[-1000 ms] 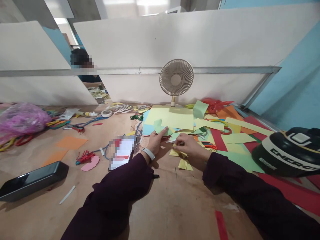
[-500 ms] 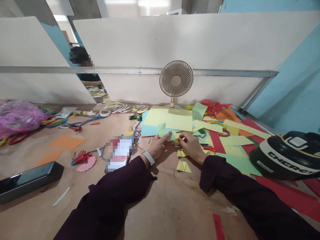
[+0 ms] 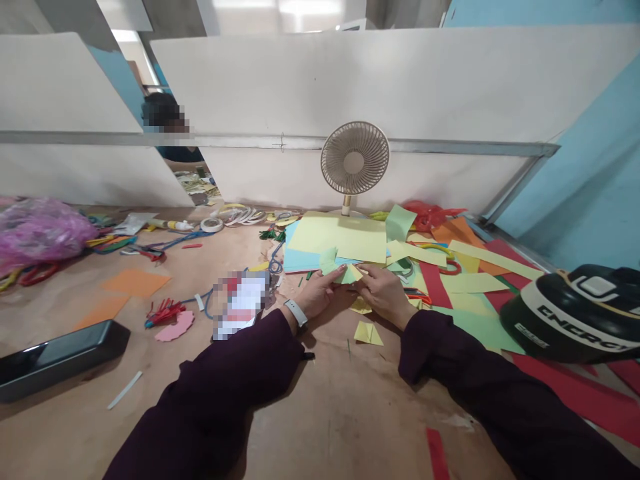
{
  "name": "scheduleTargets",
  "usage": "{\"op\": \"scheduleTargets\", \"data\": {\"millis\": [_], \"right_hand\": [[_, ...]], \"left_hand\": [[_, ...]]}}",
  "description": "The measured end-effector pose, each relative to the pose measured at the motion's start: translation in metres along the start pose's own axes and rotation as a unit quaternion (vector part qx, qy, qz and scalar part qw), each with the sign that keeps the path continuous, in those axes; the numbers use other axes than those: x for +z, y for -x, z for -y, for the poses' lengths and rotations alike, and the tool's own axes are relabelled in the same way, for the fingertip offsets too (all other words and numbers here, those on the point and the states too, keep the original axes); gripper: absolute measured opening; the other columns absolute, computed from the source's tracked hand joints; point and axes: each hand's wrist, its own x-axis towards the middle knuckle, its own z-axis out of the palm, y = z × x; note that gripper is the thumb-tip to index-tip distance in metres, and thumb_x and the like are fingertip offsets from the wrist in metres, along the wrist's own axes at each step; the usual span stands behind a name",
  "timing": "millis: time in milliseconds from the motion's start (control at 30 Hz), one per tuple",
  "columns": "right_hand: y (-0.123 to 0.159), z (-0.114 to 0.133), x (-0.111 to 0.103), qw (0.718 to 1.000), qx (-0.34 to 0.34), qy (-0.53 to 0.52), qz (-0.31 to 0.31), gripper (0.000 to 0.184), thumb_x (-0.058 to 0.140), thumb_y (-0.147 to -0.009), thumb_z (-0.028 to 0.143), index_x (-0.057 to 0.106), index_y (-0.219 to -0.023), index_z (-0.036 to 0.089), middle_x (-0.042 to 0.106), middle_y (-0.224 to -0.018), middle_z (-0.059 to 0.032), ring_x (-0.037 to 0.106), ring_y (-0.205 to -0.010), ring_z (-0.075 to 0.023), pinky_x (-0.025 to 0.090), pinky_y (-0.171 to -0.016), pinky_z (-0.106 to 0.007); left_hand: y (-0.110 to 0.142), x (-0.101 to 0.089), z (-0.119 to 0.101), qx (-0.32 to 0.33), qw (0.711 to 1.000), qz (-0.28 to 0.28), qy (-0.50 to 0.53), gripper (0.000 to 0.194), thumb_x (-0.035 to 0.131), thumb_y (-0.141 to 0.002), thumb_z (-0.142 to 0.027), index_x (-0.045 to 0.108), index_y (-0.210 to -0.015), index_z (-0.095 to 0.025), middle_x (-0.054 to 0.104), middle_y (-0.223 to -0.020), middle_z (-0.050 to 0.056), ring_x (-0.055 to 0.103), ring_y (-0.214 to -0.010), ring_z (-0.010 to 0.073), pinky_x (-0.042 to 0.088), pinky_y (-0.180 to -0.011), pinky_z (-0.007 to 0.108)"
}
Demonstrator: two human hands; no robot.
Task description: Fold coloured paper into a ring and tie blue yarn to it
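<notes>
Between my hands is a folded green paper piece (image 3: 345, 274), with a yellow paper piece (image 3: 356, 273) against its right side. My left hand (image 3: 319, 293) pinches the green part, thumb on top. My right hand (image 3: 384, 291) has its fingers closed at the yellow part, close to the left fingertips. Just below lies a small folded yellow paper (image 3: 369, 333) on the table. Another folded yellow piece (image 3: 361, 305) is partly covered by my right hand. Behind the hands a large pale yellow sheet (image 3: 345, 233) rests over blue sheets (image 3: 305, 257).
A small fan (image 3: 355, 160) stands at the back. A black bottle (image 3: 565, 313) sits on coloured paper at right, near scissors (image 3: 453, 267). To the left are a phone (image 3: 245, 300), a pink scalloped paper (image 3: 175, 328), a dark case (image 3: 65, 360) and a purple plastic bag (image 3: 43, 233).
My right hand has moved slightly inward and lower, and the yellow piece now sits against the green one. The view has shifted slightly.
</notes>
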Motion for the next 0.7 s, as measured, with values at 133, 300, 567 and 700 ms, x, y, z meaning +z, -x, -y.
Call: {"op": "scheduleTargets", "data": {"millis": [133, 300, 567, 700], "right_hand": [[0.0, -0.003, 0.003, 0.999, -0.002, -0.039, 0.013, 0.033, 0.043, -0.094, 0.031, 0.07, -0.11, 0.02, 0.071, -0.108, -0.01, 0.065, -0.1, -0.0231, 0.052, -0.088, -0.038], [0.002, 0.003, 0.009, 0.995, 0.04, -0.096, -0.008, 0.03, 0.051, -0.092, 0.034, 0.07, -0.11, 0.021, 0.071, -0.106, -0.0086, 0.066, -0.099, -0.0222, 0.052, -0.088, -0.037], [-0.007, 0.009, 0.005, 0.967, 0.136, -0.206, -0.057, 0.039, 0.052, -0.09, 0.051, 0.067, -0.103, 0.017, 0.072, -0.086, -0.0068, 0.064, -0.062, -0.0163, 0.055, -0.056, -0.03], [-0.013, 0.011, -0.005, 0.958, 0.14, -0.243, -0.05, 0.04, 0.055, -0.087, 0.054, 0.066, -0.094, 0.017, 0.071, -0.082, -0.0047, 0.061, -0.057, -0.0132, 0.052, -0.052, -0.027]], "left_hand": [[0.004, -0.004, -0.006, -0.011, 1.0, 0.013, -0.013, 0.027, 0.074, -0.079, -0.027, 0.07, -0.103, -0.015, 0.07, -0.111, 0.01, 0.065, -0.104, 0.0236, 0.048, -0.098, 0.04], [0.013, -0.01, -0.015, -0.013, 0.998, 0.033, -0.052, 0.026, 0.074, -0.079, -0.028, 0.07, -0.103, -0.019, 0.07, -0.114, 0.007, 0.061, -0.113, 0.0267, 0.042, -0.105, 0.046], [0.019, -0.012, -0.014, -0.034, 0.996, -0.02, -0.084, 0.041, 0.078, -0.074, -0.037, 0.068, -0.108, -0.016, 0.07, -0.113, 0.012, 0.067, -0.1, 0.0259, 0.053, -0.086, 0.038], [0.019, -0.014, -0.019, -0.046, 0.989, -0.042, -0.133, 0.039, 0.082, -0.069, -0.034, 0.071, -0.102, -0.016, 0.073, -0.104, 0.01, 0.07, -0.086, 0.0216, 0.053, -0.074, 0.03]]}}
